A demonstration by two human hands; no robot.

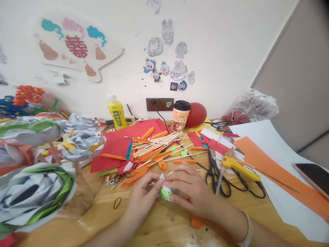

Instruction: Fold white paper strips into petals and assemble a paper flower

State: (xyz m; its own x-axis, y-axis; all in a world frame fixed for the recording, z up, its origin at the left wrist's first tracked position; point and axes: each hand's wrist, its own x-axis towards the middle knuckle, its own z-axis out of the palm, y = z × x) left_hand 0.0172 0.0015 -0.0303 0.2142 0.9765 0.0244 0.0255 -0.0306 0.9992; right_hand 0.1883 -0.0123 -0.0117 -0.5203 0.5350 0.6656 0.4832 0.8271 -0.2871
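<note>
Both my hands meet low in the middle of the wooden table [154, 226]. My left hand [142, 197] and my right hand [191, 190] pinch a small folded paper piece [166, 192], white and green, between their fingertips. The paper is mostly covered by my fingers. A bracelet sits on my right wrist. Just beyond my hands lie a pile of wooden sticks [156, 144] and orange paper strips [140, 175] on red paper sheets [120, 142].
Black scissors [217, 178] and a yellow glue gun [240, 168] lie to the right, with orange paper [272, 171], white sheets and a phone [315, 176]. Large paper flowers [33, 195] crowd the left. A yellow bottle [117, 113], a cup [181, 115] and a red ball [196, 115] stand at the wall.
</note>
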